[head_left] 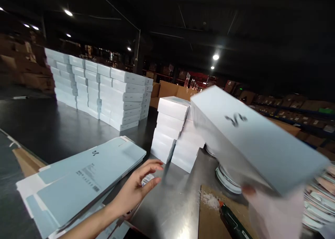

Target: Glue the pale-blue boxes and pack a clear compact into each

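a small dark squiggle logo stands on the white box above the right hand's fingers. the same logo and an unreadable barcode label mark the flat carton left of the left fingertips.

Right hand lifts box (blurred).

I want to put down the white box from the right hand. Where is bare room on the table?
The widest free patch is the dark tabletop between the long far wall of white boxes and the flat blue-grey carton blanks. A smaller steel patch lies before the near white stack. The right side, with round discs, is crowded.
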Demonstrator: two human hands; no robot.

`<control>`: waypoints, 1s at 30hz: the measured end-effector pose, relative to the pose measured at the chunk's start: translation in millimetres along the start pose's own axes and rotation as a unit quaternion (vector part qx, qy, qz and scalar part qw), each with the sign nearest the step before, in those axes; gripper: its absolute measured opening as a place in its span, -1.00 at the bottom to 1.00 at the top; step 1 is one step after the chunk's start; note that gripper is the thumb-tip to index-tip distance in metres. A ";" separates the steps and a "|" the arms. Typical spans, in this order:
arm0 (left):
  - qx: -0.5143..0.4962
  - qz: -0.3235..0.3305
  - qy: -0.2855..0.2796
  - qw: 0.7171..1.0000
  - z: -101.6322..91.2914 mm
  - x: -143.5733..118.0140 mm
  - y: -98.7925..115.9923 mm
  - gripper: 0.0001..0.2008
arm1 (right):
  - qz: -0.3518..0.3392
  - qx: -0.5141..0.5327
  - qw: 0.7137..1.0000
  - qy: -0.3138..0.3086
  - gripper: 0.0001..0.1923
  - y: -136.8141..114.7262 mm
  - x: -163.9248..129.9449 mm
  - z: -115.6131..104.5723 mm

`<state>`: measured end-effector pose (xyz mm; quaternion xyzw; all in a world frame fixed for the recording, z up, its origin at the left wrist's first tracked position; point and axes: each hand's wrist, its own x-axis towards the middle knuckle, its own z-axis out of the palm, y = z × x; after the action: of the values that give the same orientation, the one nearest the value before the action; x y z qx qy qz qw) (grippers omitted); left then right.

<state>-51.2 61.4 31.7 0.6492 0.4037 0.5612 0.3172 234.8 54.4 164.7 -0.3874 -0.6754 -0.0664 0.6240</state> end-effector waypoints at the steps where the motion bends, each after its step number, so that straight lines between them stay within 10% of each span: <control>1: 0.025 0.000 0.010 1.000 -7.7 -0.2 -1.2 -0.83 | -0.015 -0.018 1.000 0.020 -0.24 -11.7 26.3 12.5; 7: 0.158 0.025 0.033 0.987 -36.2 -17.7 -10.4 -0.83 | -0.173 -0.333 0.918 -0.132 -0.21 -60.2 159.0 148.5; 12: 0.294 0.070 0.085 0.949 -80.6 -21.8 -29.8 -0.80 | -0.180 -0.364 0.886 -0.223 -0.26 -56.1 171.2 214.5; 16: 0.419 0.049 0.173 0.890 -143.9 -8.8 -53.7 -0.53 | -0.180 -0.328 0.910 -0.177 -0.17 -63.5 138.9 184.4; 21: 0.485 -0.012 0.230 0.844 -192.3 7.9 -83.2 -0.52 | -0.221 -0.141 0.950 -0.171 -0.47 -69.6 48.2 91.2; 27: 0.557 -0.002 0.290 0.778 -198.1 16.1 -48.5 -0.53 | -0.254 -0.134 0.934 -0.214 -0.53 -32.0 -62.3 9.5; 30: 0.575 0.022 0.299 0.761 -172.3 -2.0 -1.3 -0.66 | -0.263 -0.245 0.925 -0.121 -0.63 -23.4 -90.8 0.8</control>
<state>-221.2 53.1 58.8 0.5179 0.7108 0.3958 -0.2645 212.8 -1.4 92.6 -0.3418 -0.7862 -0.3443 0.3829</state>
